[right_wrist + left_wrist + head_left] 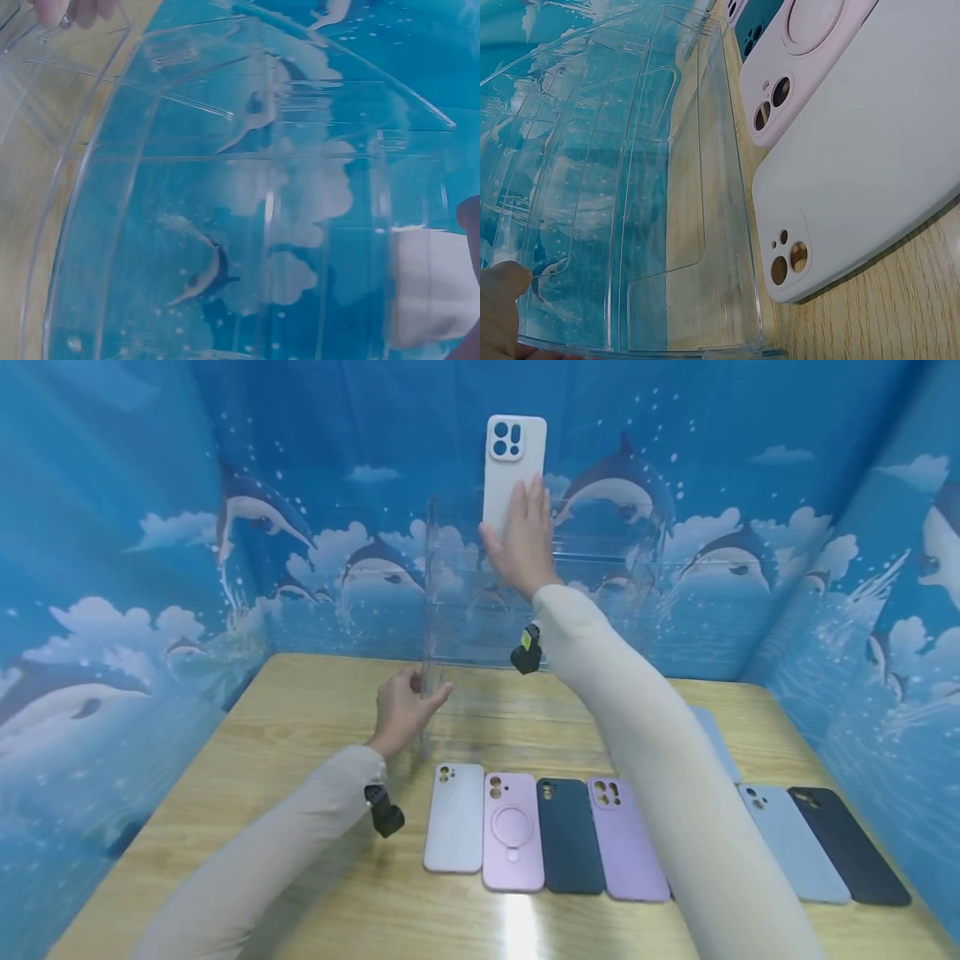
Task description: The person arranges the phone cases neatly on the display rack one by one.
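Note:
A white phone case (pixel 513 468) with camera cutouts stands upright at the top tier of a clear acrylic rack (pixel 525 693). My right hand (pixel 525 539) lies on the case's lower part, fingers pointing up; whether it grips the case cannot be seen. In the right wrist view the case's lower end (pixel 431 289) shows behind clear plastic. At the rack's left side, my left hand (pixel 405 706) holds the edge between thumb and fingers. The left wrist view shows that hand (pixel 499 307) at the clear panel's edge.
On the wooden table (pixel 300 718), in front of the rack, lies a row of cases: white (pixel 454 818), pink with a ring (pixel 513 860), dark green (pixel 570 835), purple (pixel 630 852), light blue (pixel 795 843) and black (pixel 855 852). A dolphin-print curtain (pixel 337 460) hangs behind.

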A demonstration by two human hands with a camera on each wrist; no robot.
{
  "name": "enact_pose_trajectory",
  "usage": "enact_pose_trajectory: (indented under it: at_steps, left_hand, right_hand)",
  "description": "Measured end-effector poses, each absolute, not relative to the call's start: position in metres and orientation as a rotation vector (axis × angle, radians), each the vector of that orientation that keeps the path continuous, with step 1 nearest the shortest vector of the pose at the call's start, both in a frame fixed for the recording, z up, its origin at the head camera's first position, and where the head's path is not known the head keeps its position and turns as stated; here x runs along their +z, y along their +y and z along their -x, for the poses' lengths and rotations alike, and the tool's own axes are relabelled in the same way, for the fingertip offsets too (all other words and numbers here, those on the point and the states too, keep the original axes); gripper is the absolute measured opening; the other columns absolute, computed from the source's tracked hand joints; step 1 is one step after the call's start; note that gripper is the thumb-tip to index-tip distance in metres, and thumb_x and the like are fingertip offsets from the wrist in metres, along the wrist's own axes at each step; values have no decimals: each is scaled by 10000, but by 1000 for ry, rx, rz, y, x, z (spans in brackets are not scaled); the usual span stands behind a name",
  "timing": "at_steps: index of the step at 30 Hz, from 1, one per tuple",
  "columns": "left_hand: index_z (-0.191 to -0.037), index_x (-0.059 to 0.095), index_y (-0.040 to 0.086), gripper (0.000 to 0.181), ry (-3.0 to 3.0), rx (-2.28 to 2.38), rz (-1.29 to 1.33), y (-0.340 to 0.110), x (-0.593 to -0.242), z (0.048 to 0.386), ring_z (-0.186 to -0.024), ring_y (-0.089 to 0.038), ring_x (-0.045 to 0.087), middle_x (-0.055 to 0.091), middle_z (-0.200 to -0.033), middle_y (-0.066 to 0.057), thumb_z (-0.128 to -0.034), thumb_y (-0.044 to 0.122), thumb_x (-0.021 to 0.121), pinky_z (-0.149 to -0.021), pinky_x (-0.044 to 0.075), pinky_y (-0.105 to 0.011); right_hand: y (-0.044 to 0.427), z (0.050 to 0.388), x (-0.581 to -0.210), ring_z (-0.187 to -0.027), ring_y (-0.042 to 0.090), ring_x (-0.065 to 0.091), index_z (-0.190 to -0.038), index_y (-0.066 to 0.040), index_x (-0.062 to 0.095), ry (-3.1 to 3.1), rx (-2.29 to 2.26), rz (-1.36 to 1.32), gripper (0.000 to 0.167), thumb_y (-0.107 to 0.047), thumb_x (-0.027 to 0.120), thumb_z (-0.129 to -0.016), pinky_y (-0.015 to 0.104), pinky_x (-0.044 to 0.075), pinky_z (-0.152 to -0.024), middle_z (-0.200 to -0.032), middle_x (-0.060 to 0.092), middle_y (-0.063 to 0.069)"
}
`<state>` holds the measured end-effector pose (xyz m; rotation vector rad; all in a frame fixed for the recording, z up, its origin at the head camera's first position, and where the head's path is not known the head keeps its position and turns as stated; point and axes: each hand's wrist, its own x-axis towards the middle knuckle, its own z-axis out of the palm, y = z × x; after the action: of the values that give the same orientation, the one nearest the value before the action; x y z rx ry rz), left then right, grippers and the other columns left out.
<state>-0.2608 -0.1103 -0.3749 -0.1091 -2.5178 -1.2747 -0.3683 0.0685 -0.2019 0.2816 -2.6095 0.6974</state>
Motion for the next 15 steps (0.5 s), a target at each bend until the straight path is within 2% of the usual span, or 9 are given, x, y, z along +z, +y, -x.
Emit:
enact_pose_trajectory:
  at_steps: [3, 9, 15]
  left_hand:
    - [-975, 602, 12, 397, -2513, -1272, 104, -110, -374, 260, -866, -283, 633, 664, -949, -161, -847, 365, 732, -779, 567, -424]
    - [-987, 599, 6, 393, -2523, -1268, 95, -108, -372, 260, -899, -298, 633, 663, -970, -167, -847, 349, 733, -808, 564, -432]
    - [-1001, 600, 3, 404, -2523, -1281, 83, -108, -375, 260, -942, -329, 634, 663, -999, -180, -842, 347, 737, -840, 558, -446]
  right_hand:
    - [77, 363, -195, -1475, 207, -91, -1543, -144, -17, -2575, 822, -270, 804, -476, 451, -980, 379, 26, -1223, -1603, -149, 48]
    - [103, 348, -188, -1465, 121, -103, -1542, -206, -41, -2545, 1044, -228, 862, -533, 486, -944, 305, 37, -1212, -1602, -158, -19]
    - [138, 332, -188, -1468, 94, -52, -1544, -246, -13, -2510, 1118, -177, 858, -563, 494, -928, 318, 59, -1215, -1608, -110, -57]
